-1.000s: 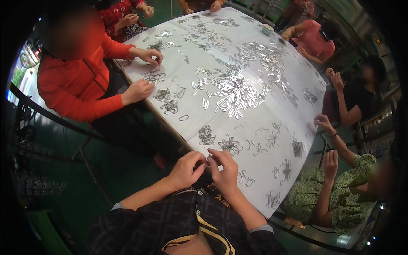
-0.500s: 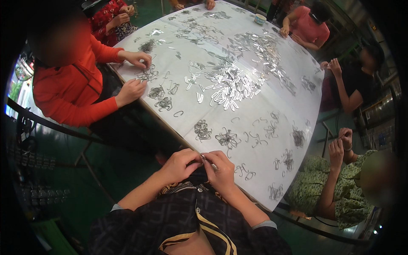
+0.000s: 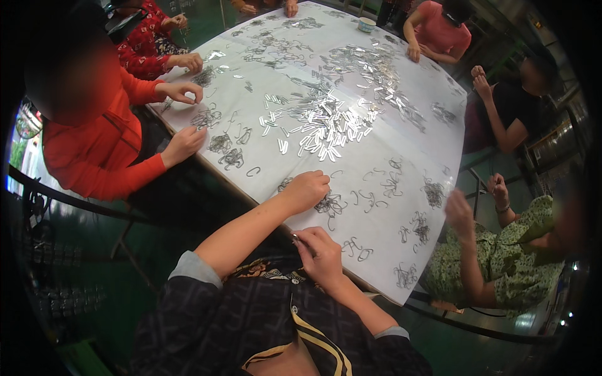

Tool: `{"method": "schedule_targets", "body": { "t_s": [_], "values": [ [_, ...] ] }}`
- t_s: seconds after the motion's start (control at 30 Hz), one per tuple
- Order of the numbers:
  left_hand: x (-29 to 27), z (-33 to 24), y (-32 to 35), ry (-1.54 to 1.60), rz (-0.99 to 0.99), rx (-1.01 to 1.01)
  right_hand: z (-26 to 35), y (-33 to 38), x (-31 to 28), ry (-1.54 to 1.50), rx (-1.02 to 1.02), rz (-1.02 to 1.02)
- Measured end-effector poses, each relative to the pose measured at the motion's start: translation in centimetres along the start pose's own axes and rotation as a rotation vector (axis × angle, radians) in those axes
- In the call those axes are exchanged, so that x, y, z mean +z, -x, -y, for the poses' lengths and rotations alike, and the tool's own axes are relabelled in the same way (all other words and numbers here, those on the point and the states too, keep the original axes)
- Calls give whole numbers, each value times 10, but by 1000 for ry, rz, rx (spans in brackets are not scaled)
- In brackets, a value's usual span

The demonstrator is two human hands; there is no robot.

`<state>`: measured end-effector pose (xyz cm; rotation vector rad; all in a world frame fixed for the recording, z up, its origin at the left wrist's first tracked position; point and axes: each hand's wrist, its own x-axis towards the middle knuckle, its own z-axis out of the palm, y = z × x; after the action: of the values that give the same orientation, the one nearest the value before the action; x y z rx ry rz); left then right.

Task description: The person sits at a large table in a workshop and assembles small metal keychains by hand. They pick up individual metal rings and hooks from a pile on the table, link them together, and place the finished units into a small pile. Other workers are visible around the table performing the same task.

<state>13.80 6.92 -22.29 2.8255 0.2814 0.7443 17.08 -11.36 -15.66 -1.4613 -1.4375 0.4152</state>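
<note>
My left hand (image 3: 306, 192) is stretched out over the table, its fingers curled together at the edge of a tangled pile of dark curved wire hooks (image 3: 330, 204). Whatever its fingertips pinch is hidden under the hand. A second pile of hooks (image 3: 285, 183) is mostly covered by that hand. Close to my body, at the table's near edge, my right hand (image 3: 320, 252) is closed with thumb and forefinger pinching a small shiny metal piece (image 3: 295, 238). Only a tip of this piece shows.
Many flat silvery strips (image 3: 329, 122) are heaped on the white table (image 3: 269, 200). More hooks (image 3: 433, 193) lie in scattered piles. A person in orange (image 3: 100, 144) works at left, one in a green patterned top (image 3: 527, 250) at right. Others sit farther round; a small tub (image 3: 367, 25) stands at the far end.
My left hand has left my right hand and moved forward onto the hook pile. The right hand stays near the edge, still pinching. The view has shifted slightly.
</note>
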Motion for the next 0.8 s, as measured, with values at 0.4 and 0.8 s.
{"method": "schedule_targets", "body": {
  "t_s": [0.4, 0.8],
  "values": [
    [11, 15, -18, -130, 91, 206, -6, 6, -1, -23, 8, 10],
    [-47, 21, -1, 630, 137, -694, -9, 4, 3, -94, 45, -3]
  ]
}}
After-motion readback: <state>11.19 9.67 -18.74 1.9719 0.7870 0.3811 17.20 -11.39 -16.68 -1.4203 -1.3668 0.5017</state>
